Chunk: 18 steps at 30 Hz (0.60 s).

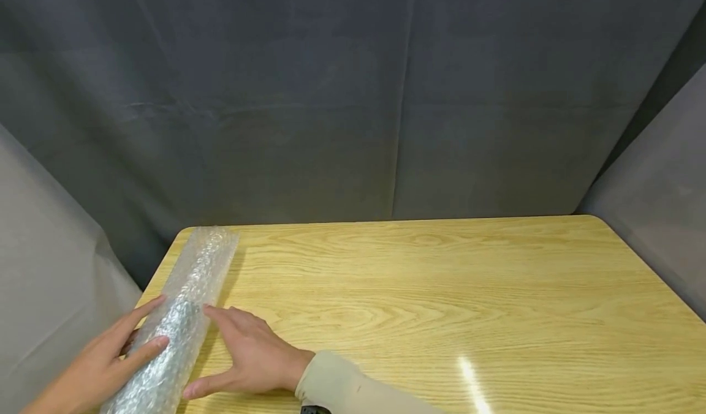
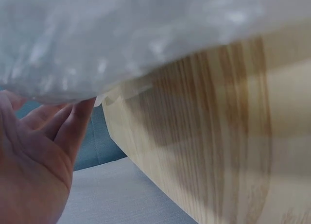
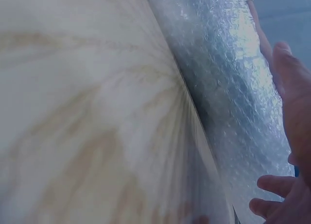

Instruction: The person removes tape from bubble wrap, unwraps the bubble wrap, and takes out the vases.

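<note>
A long, flattened bundle of clear bubble wrap [image 1: 190, 297] lies along the left side of the wooden table, running from the far corner towards me. What is inside it, if anything, I cannot tell. My left hand [image 1: 105, 356] holds its left side, with the thumb on top and some fingers tucked beneath. In the left wrist view, those fingers [image 2: 73, 127] meet the underside of the wrap [image 2: 121, 39]. My right hand [image 1: 256, 353] is spread at the right edge, index fingertip touching or nearly touching the plastic, thumb pointing towards it.
The wooden table [image 1: 441, 297] extends to the right, with a bright reflection near its front. A dark grey curtain [image 1: 303, 108] hangs behind it. Paler cloth hangs at the left [image 1: 49, 267] and right [image 1: 662, 199].
</note>
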Motion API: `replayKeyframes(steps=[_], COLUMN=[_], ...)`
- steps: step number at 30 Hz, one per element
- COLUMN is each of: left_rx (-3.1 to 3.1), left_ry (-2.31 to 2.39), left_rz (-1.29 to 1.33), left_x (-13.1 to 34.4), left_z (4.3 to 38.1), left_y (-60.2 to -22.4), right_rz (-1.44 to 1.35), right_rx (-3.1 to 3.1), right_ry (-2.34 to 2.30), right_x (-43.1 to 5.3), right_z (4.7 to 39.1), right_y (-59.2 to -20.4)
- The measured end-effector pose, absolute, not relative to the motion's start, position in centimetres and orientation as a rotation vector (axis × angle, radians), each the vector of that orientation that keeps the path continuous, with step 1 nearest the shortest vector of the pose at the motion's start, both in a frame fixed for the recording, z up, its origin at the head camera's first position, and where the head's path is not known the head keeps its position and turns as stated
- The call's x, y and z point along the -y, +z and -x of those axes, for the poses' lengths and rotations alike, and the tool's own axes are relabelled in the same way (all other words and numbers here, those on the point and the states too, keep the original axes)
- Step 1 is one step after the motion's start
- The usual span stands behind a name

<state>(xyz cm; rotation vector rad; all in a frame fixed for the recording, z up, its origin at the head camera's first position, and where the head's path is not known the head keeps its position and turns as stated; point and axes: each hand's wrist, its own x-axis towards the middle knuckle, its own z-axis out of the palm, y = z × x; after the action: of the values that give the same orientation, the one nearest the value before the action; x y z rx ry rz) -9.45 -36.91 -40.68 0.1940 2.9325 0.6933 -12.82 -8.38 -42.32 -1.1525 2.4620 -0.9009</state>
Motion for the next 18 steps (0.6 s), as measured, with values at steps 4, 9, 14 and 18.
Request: replayKeyframes(steps=[4,9,14,18], left_rx=[-2.909,-2.891,-2.878,-2.887], left_ry=[0.680,0.672,0.664,0.645], left_rz=[-0.166,-0.134,-0.108,-0.105], left_x=[36.8,36.5,36.2,36.2], left_z=[9.5,9.5,9.7,9.8], left_y=[-40.8,-40.8,-40.6,-40.4], right_rz=[1.156,1.134,1.053,1.039], right_rx=[-2.478,-2.499,-2.455,-2.459], right_ry=[-0.878,-0.872,-0.881,-0.877], right_x=[8.8,9.5,9.9,10.1], right_z=[12.6,12.1,11.8,11.7], right_y=[-42.5,-42.5,-42.3,-42.2])
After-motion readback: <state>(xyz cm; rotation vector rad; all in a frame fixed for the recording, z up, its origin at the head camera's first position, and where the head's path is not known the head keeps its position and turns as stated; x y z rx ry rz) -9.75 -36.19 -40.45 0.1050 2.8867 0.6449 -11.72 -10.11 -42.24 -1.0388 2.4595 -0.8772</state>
